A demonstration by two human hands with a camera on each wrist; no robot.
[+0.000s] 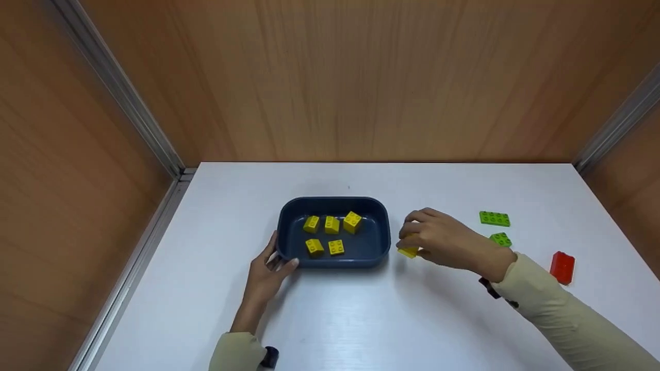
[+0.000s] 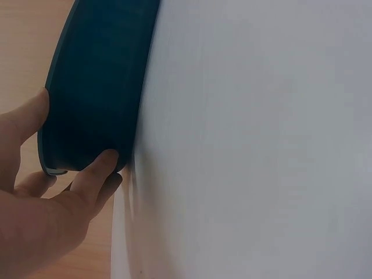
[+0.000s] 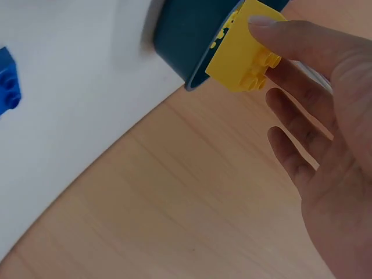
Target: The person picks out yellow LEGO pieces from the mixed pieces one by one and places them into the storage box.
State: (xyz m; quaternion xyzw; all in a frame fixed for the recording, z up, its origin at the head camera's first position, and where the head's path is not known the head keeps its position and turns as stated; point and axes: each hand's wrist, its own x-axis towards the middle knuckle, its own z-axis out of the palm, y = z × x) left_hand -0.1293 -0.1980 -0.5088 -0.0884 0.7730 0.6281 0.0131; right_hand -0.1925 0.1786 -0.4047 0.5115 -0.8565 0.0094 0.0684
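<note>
My left hand (image 1: 262, 281) holds the left end of a dark blue tray (image 1: 340, 264), its thumb by the near corner and its fingers against the end wall (image 2: 93, 87). Inside the tray, several yellow toy bricks (image 1: 332, 224) lie spread in two loose rows. Just beyond the tray's right side, my right hand (image 1: 443, 239) pinches another yellow toy brick (image 3: 235, 55) between thumb and fingers. Its studs show in the right wrist view, where the brick overlaps the tray's rim. In the head view the fingers cover most of this brick.
On the white table (image 1: 330, 319), two green bricks (image 1: 494, 218) and a red brick (image 1: 562, 267) lie right of the tray, close to my right forearm. A blue brick (image 3: 8, 81) shows in the right wrist view. Wooden panels (image 1: 361, 82) enclose the back and sides.
</note>
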